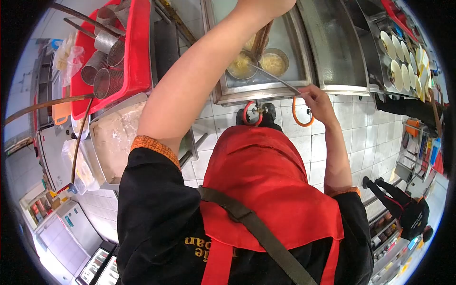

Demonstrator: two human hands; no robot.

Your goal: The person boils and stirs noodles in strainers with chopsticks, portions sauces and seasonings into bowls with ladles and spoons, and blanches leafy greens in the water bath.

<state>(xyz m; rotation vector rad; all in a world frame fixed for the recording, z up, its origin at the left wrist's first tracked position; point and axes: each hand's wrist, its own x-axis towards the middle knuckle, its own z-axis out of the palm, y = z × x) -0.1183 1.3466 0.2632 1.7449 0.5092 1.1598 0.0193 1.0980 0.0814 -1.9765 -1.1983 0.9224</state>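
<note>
My right hand (319,103) is closed around one end of a long, thin metal utensil (279,80). Its far end reaches into a round strainer of noodles (241,66) in a metal-rimmed vat of cloudy liquid (297,61). A second strainer of noodles (272,63) sits to the right of it, and a third shows partly behind a wooden handle (261,42). My left hand (270,5) is at the top edge, above the wooden handles; its fingers are cut off from view.
A red bin (135,52) of wire strainers (109,81) stands at left, above a floury tray (116,137). White bowls (396,73) stand in rows at upper right. Red and orange hoses (302,124) hang below the vat. Another person (412,216) is at lower right.
</note>
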